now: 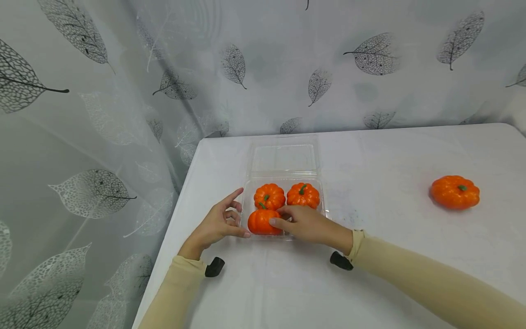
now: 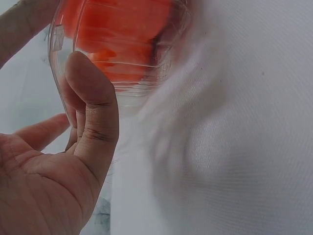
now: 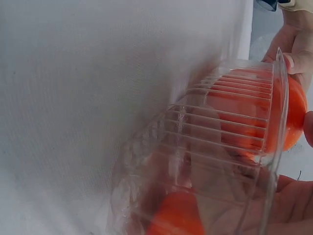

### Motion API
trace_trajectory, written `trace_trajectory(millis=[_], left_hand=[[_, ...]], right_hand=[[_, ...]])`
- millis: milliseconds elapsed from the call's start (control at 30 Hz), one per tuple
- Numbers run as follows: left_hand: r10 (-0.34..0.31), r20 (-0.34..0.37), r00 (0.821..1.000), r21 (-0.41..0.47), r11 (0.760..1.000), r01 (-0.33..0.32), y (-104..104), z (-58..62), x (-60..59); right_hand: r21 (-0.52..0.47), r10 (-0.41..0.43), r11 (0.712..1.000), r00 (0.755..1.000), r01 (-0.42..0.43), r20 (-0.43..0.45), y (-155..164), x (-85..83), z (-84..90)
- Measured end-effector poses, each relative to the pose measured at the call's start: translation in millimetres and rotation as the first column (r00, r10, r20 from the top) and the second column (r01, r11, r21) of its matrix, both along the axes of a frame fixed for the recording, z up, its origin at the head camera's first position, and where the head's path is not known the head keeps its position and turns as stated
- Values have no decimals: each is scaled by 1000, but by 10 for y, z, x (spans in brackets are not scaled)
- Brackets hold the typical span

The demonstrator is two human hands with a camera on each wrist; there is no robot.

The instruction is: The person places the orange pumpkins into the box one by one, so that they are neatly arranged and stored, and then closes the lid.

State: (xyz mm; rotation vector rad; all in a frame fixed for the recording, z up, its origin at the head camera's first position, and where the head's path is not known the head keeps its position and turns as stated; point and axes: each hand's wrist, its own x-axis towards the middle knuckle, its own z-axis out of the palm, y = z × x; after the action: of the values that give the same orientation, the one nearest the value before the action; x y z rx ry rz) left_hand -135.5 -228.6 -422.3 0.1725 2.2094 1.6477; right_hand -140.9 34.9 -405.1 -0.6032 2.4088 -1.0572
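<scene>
Currently near-left pumpkin (image 1: 263, 222) sits in clear clamshell tray (image 1: 322, 201), directly under R hand (image 1: 306, 224) fingers, which curl onto its top; grip looks partial. L hand (image 1: 215, 224) just beside tray's left wall, thumb touching, fingers relaxed. Two more pumpkins (image 1: 269, 196) beyond fingers. Spare pumpkin (image 1: 454, 192) far right on desk (image 1: 390, 274).
</scene>
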Motion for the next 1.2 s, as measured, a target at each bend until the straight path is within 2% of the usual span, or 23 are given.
trace_trajectory(millis=[200,400,533,633,733,833,933,1000,1200], left_hand=[[0,1,1000,11,1000,0,0,-8,5],[1,2,1000,10,1000,-1,6,-15,4],[0,7,1000,16,1000,0,7,-8,5],[0,12,1000,22,1000,-1,2,-9,9],[0,13,1000,24,1000,-1,-6,-4,14],[1,13,1000,25,1000,-1,-11,-1,15],[2,15,1000,24,1000,-2,-11,0,17],[0,15,1000,22,1000,0,-8,-3,16],[-10,-5,1000,14,1000,10,-5,-8,-1]], right_hand=[[-14,-5,1000,998,6,58,46,27,-3],[-60,25,998,999,-22,46,155,96,98],[-99,40,994,999,-39,2,283,138,185],[-165,41,985,998,-48,-49,412,160,224],[-271,29,961,995,-55,-98,556,170,234],[-346,7,935,983,-71,-182,716,156,207],[-331,-49,942,954,-54,-296,886,138,183],[-299,-92,954,920,-28,-380,1006,129,175],[-245,-148,970,775,-9,-615,1370,75,227]])
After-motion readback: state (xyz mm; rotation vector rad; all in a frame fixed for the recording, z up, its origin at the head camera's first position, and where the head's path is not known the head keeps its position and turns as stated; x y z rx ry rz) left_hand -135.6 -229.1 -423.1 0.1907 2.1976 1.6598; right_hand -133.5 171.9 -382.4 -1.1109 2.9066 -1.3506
